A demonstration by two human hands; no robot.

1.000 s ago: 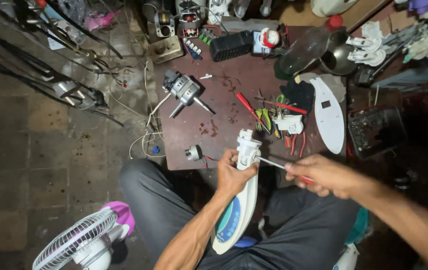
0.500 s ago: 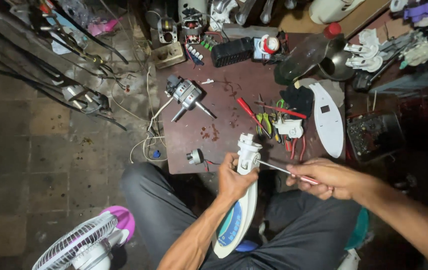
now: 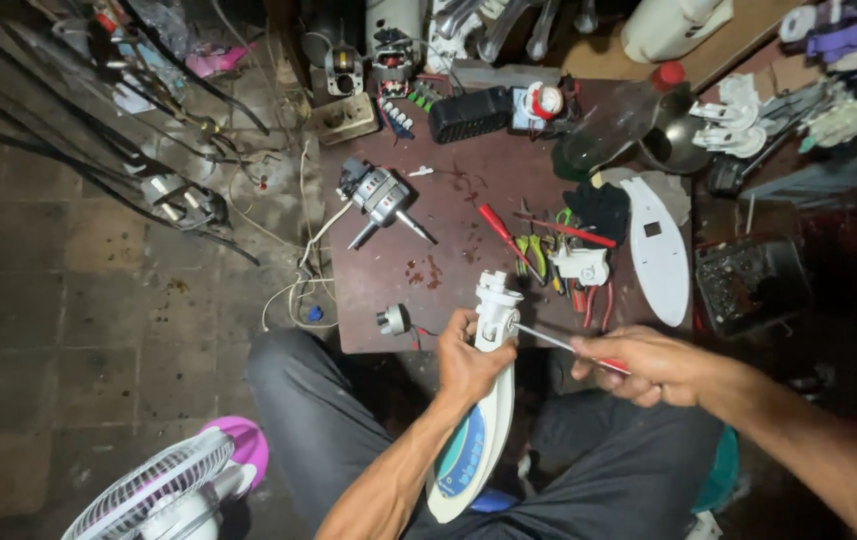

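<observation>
Little has shifted since a moment ago: the screwdriver (image 3: 567,350) has stayed against the white fan stand part (image 3: 479,420), and both hands have held their places over the lap. The left hand (image 3: 469,360) is wrapped closed around the narrow neck of that part, fingers curled tight on smooth white plastic. The part widens downward into a long, glossy oval base with a blue and green panel, and its lower end hangs past the knees. The right hand (image 3: 649,365) is closed on the red handle of the screwdriver, and the thin metal shaft runs leftward to the neck's joint, tip touching it.

Room is tight. The dark red board (image 3: 449,215) lies just ahead, its near edge beside the left hand. On it sit a small fan motor (image 3: 381,195) with a bare steel shaft, a small round metal piece (image 3: 394,320) near the front edge, a red-handled tool (image 3: 499,228), and a flat white oval cover (image 3: 657,250) toward the right edge. A black tray (image 3: 754,285) sits beyond that edge. To the left the tiled floor (image 3: 69,340) lies open, rough and dark, with white cables trailing off the board. A small fan with a white grille and pink back (image 3: 174,490) stands at the lower left, well apart from the hands.
</observation>
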